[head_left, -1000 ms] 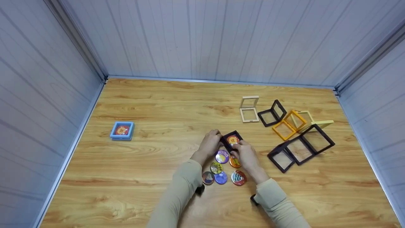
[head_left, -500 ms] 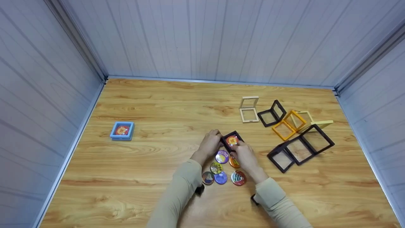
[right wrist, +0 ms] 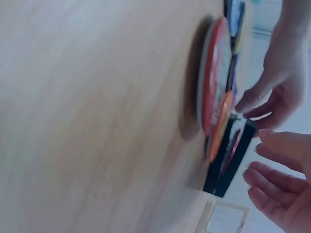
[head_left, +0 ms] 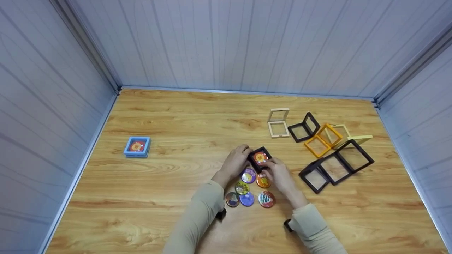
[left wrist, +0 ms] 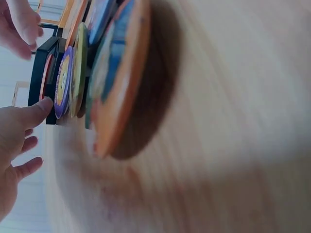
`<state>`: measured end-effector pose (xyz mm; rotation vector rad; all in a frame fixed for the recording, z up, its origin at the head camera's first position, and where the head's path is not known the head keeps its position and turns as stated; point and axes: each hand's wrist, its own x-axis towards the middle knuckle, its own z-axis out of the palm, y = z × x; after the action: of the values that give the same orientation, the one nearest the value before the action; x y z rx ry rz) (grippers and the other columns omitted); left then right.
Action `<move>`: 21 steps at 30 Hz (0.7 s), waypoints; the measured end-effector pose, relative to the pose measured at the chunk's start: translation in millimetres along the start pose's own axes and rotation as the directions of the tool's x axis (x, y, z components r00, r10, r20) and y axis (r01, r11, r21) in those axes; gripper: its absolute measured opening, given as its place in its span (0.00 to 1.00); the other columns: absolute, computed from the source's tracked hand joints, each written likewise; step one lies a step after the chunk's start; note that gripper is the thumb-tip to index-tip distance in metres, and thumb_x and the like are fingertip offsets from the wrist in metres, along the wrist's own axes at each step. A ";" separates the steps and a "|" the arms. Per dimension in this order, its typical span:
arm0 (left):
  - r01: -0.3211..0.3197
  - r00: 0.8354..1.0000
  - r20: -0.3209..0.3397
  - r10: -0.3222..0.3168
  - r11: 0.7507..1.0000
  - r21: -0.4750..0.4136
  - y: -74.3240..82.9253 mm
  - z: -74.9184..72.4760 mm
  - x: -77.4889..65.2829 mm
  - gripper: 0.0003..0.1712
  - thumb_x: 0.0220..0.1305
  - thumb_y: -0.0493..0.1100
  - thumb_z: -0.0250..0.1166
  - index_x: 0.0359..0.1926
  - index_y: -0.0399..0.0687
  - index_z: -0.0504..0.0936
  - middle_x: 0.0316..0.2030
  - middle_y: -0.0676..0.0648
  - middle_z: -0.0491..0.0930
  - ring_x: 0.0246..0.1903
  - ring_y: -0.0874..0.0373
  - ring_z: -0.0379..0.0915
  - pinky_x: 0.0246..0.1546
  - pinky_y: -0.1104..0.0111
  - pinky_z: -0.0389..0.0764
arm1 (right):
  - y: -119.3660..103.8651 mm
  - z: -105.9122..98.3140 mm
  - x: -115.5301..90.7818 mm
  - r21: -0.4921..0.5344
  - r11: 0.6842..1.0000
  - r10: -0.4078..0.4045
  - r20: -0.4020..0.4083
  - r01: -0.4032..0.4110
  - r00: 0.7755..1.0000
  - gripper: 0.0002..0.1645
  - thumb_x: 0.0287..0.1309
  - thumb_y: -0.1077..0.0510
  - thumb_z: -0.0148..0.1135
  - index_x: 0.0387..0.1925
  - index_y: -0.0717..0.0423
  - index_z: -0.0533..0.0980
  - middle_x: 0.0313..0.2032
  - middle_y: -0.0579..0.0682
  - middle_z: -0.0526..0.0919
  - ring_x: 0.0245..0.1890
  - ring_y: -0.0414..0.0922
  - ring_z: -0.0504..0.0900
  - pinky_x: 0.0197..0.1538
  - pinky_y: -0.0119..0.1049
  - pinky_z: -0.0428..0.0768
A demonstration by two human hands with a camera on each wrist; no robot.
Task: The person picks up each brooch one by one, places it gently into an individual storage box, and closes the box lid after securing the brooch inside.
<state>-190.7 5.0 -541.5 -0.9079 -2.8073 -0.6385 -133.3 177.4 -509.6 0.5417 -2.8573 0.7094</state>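
In the head view a black square display frame (head_left: 260, 159) holds a round red button badge (head_left: 261, 157) with a yellow centre. My left hand (head_left: 234, 162) grips the frame's left side; in the left wrist view its thumb (left wrist: 39, 110) lies on the frame's end. My right hand (head_left: 280, 173) hovers at the frame's right corner, its fingers (right wrist: 277, 177) loosely bent and spread. Two black layers of the frame (right wrist: 228, 158) show in the right wrist view, with the badge's edge between them. Several button badges, among them purple (head_left: 248, 175) and orange (head_left: 263, 180), lie just below.
To the right stand opened folding frames: cream (head_left: 278, 129), black (head_left: 300, 132), orange (head_left: 317, 145), yellow (head_left: 359, 139) and larger black ones (head_left: 335, 168). Blue frames (head_left: 137, 146) holding a red badge are stacked at left. A red badge with a tree (head_left: 266, 199) lies nearest me.
My right fingers have drawn back a little to the right from the badge, uncovering more of it and the orange badge. My left hand stays at the frame.
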 end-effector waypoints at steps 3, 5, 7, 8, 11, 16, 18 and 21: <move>-0.058 0.998 -0.004 0.058 0.998 0.008 0.7 -1.8 -0.9 0.19 0.54 0.38 0.61 0.49 0.40 0.74 0.49 0.42 0.71 0.50 0.51 0.66 0.51 0.62 0.66 | 3.7 -5.6 -4.3 0.021 0.999 -0.042 -0.057 0.044 0.997 0.13 0.44 0.66 0.65 0.37 0.64 0.79 0.34 0.55 0.76 0.34 0.50 0.77 0.38 0.40 0.77; -0.114 0.994 0.004 0.114 0.993 0.014 1.4 -2.8 -1.4 0.17 0.54 0.37 0.61 0.47 0.40 0.76 0.48 0.43 0.72 0.50 0.52 0.66 0.51 0.62 0.66 | 6.2 -10.2 -7.2 0.018 0.997 -0.077 -0.093 0.079 0.993 0.13 0.43 0.66 0.65 0.36 0.64 0.79 0.34 0.54 0.76 0.33 0.49 0.77 0.37 0.39 0.77; -0.170 0.985 0.020 0.169 0.985 0.026 2.3 -3.4 -1.4 0.15 0.55 0.37 0.60 0.46 0.41 0.77 0.48 0.44 0.72 0.50 0.52 0.66 0.51 0.63 0.66 | 9.4 -16.1 -9.7 0.004 0.994 -0.112 -0.126 0.113 0.986 0.13 0.42 0.67 0.66 0.36 0.63 0.79 0.33 0.54 0.76 0.33 0.49 0.77 0.36 0.39 0.77; -0.192 0.981 0.028 0.191 0.981 0.028 2.9 -3.5 -1.3 0.14 0.56 0.37 0.59 0.45 0.41 0.77 0.47 0.44 0.72 0.50 0.53 0.66 0.52 0.63 0.65 | 11.3 -19.6 -10.9 -0.007 0.992 -0.126 -0.143 0.126 0.982 0.13 0.42 0.66 0.66 0.35 0.63 0.79 0.33 0.54 0.76 0.33 0.49 0.77 0.36 0.38 0.77; -0.227 0.973 0.050 0.225 0.972 0.052 3.9 -3.5 -0.6 0.13 0.58 0.37 0.57 0.45 0.41 0.77 0.46 0.46 0.73 0.50 0.54 0.65 0.52 0.64 0.64 | 18.4 -31.4 -13.8 -0.029 0.988 -0.154 -0.190 0.151 0.970 0.14 0.40 0.67 0.67 0.35 0.63 0.79 0.33 0.54 0.77 0.32 0.49 0.77 0.36 0.39 0.77; -0.221 0.974 0.061 0.217 0.972 0.073 4.7 -3.7 -0.4 0.12 0.59 0.38 0.57 0.44 0.42 0.78 0.44 0.47 0.75 0.48 0.55 0.66 0.52 0.65 0.64 | 35.0 -50.1 -19.2 -0.048 0.987 -0.158 -0.259 0.151 0.953 0.14 0.40 0.67 0.68 0.34 0.64 0.79 0.32 0.55 0.77 0.31 0.49 0.77 0.35 0.39 0.77; -0.214 0.976 0.054 0.211 0.974 0.075 4.6 -3.6 -0.4 0.11 0.59 0.39 0.57 0.43 0.42 0.79 0.43 0.47 0.75 0.47 0.56 0.67 0.51 0.65 0.65 | 41.9 -56.2 -21.6 -0.056 0.988 -0.155 -0.279 0.145 0.948 0.13 0.41 0.66 0.68 0.34 0.64 0.79 0.32 0.55 0.77 0.31 0.49 0.77 0.33 0.40 0.77; -0.203 0.979 0.046 0.200 0.975 0.086 4.4 -3.4 -0.5 0.10 0.59 0.39 0.57 0.41 0.43 0.80 0.42 0.48 0.75 0.46 0.56 0.67 0.48 0.65 0.67 | 51.8 -64.2 -24.9 -0.072 0.988 -0.154 -0.293 0.139 0.944 0.13 0.41 0.66 0.67 0.34 0.64 0.79 0.32 0.56 0.77 0.31 0.50 0.77 0.31 0.41 0.76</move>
<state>-187.9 6.5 -537.0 -1.1775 -2.7012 -0.4667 -126.4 258.4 -480.9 0.5784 -2.5183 0.6315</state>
